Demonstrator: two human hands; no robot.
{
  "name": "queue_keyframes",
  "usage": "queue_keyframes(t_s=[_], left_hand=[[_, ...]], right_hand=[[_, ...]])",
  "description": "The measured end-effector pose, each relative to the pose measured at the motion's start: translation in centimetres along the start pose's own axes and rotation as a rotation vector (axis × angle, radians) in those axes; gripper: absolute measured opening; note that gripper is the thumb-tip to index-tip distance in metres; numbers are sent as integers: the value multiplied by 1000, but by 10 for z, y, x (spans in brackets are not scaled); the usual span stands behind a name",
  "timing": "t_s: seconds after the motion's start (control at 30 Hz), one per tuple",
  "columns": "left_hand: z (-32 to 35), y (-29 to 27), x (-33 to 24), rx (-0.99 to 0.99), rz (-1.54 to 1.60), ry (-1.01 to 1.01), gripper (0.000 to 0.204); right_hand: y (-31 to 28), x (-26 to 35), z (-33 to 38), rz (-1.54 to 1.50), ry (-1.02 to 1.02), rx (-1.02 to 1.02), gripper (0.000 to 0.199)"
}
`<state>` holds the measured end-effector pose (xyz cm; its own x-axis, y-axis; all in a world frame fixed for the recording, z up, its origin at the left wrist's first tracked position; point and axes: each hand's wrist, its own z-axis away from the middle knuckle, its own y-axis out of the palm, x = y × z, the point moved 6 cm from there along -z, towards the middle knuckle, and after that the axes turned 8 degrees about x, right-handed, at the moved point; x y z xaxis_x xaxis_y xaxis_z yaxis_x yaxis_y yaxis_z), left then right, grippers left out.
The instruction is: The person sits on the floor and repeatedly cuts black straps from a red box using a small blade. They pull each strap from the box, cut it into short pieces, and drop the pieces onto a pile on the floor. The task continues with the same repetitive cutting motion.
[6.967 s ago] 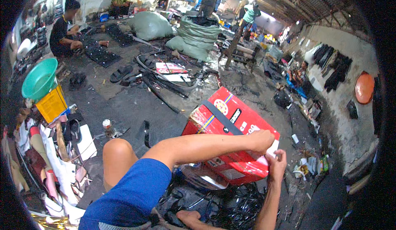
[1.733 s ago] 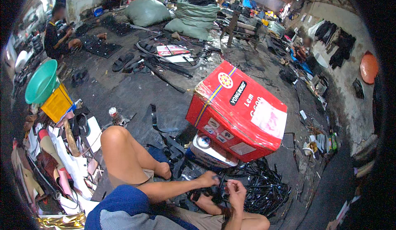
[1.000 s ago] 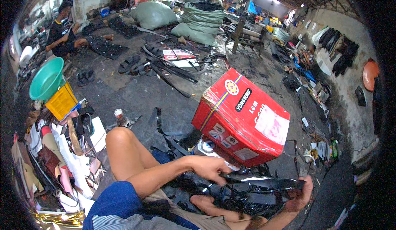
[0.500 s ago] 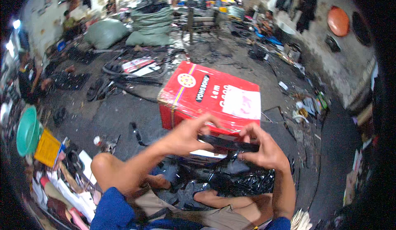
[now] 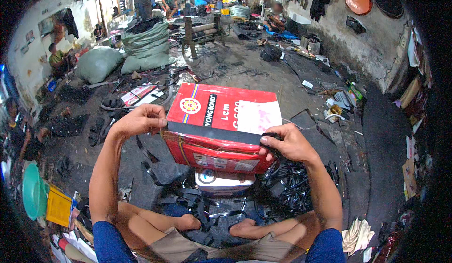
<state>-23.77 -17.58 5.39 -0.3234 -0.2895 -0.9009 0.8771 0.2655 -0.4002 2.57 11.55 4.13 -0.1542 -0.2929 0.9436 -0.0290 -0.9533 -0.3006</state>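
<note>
A long black strip (image 5: 212, 132) is stretched between my hands along the near top edge of a red carton (image 5: 221, 103). My left hand (image 5: 143, 119) pinches its left end at the carton's near left corner. At the other end, my right hand (image 5: 288, 143) grips the strip between thumb and fingers, with some of it bunched there. The carton has a white sheet stuck to its top. Below its near side stands a white and blue container (image 5: 225, 183) with a round cap. Whether the carton rests on this container I cannot tell.
Shiny black strips (image 5: 292, 185) lie heaped right of the white container. A green basin (image 5: 34, 191) and a yellow box (image 5: 60, 205) stand at the left. Two bulging sacks (image 5: 100, 64) are farther back. Pale cloths (image 5: 358, 234) lie at the lower right. Other people sit farther off.
My hands have moved apart, drawing the black strip out long, and it now lies along the carton's near top edge. The view has shifted, showing more of the room's far end.
</note>
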Motion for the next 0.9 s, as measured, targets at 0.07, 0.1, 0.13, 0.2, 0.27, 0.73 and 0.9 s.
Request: queue_keyframes(t_s=[0.07, 0.1, 0.13, 0.2, 0.27, 0.73, 0.9], left_hand=[[3, 9, 8, 96, -42, -57, 12], [7, 15, 9, 147, -68, -87, 11], [14, 20, 10, 207, -137, -113, 9], [29, 28, 28, 285, -232, -111, 9], [54, 46, 26, 367, -237, -203, 13], [13, 77, -55, 228, -6, 36, 14], [24, -29, 5, 43, -3, -90, 19]], right_hand=[[-4, -3, 0, -21, -10, -47, 21], [-9, -5, 3, -44, -26, -66, 21], [-17, -6, 8, -67, -44, -85, 21], [-29, -6, 20, -74, -60, -57, 23], [-20, 5, 45, 262, -74, 174, 38], [43, 6, 14, -139, 29, 127, 24], [-35, 2, -3, 156, 22, 114, 20]])
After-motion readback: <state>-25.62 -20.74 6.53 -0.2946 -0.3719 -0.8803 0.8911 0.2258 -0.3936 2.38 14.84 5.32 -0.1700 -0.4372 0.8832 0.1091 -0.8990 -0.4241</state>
